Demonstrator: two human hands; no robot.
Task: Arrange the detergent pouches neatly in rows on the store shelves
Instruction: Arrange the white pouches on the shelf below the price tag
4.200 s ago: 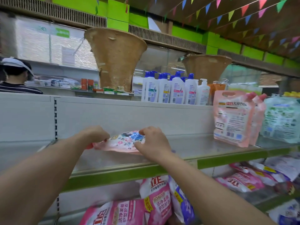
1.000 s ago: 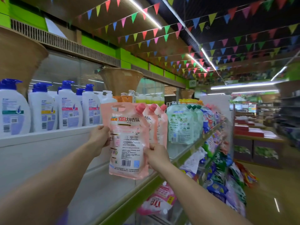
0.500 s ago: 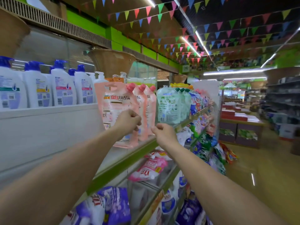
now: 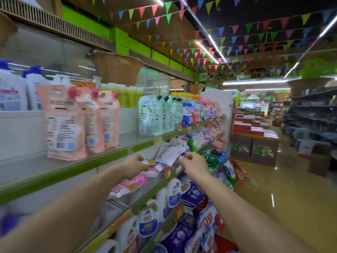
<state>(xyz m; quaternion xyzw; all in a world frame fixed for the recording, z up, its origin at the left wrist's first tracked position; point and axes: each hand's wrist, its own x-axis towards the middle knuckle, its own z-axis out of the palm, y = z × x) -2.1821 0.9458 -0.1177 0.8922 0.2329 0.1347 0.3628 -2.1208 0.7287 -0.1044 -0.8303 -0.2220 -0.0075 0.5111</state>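
Both hands have left the pink pouches [image 4: 66, 123] standing on the top shelf's [image 4: 73, 168] front edge: left hand [image 4: 134, 166] and right hand [image 4: 194, 164] now pinch a white pouch [image 4: 170, 152] one shelf lower.

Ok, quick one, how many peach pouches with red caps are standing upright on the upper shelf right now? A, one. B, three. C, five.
B: three peach pouches stand in a row on the upper shelf, each with its red cap showing, while both hands reach to the shelf below.
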